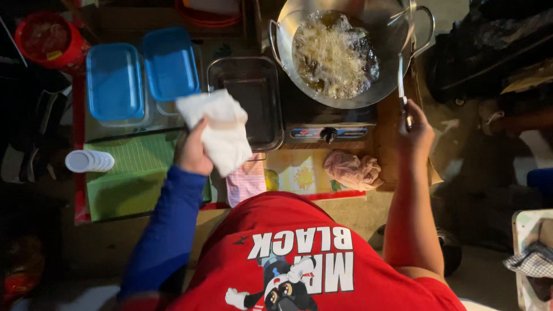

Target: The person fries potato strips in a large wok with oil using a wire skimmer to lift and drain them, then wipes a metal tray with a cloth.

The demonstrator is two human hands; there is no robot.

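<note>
The left hand (193, 151) holds a white folded cloth (220, 129) in a closed grip, raised above the middle of the desk (144, 190), just over the near-left corner of a dark empty tray (245, 98). The right hand (416, 133) grips the handle of a metal utensil (402, 86) whose other end reaches into a steel wok (345, 52) of bubbling oil on a portable stove (328, 129) at the desk's far right. Two blue-lidded containers (141, 78) sit at the far left. A pink rag (352, 170) lies at the near edge, below the stove.
</note>
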